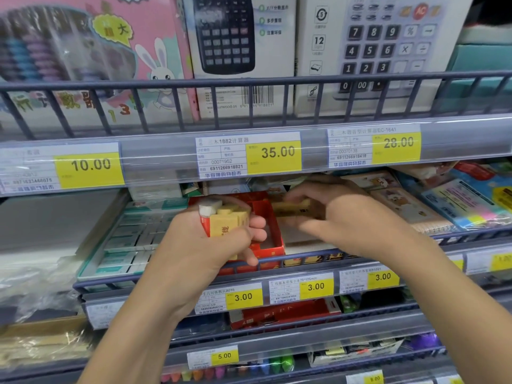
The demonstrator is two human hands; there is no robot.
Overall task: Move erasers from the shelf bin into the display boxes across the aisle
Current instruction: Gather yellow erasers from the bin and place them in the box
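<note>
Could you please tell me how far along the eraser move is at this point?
Early stage. Done: the left hand grips a bunch of yellow-sleeved block erasers. In hand: the right hand pinches another yellow eraser over the red cardboard shelf bin. Left: carrying them to the display boxes, which are out of view.

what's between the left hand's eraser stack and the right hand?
Head view: the open red cardboard box, its divider wall and bare floor. Left hand grips yellow-sleeved erasers; right hand pinches another.

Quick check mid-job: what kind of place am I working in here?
Most likely a stationery aisle in a shop: yellow price tags run along the shelf rails, boxed calculators stand on the shelf above, and the left hand holds packaged erasers.
</note>
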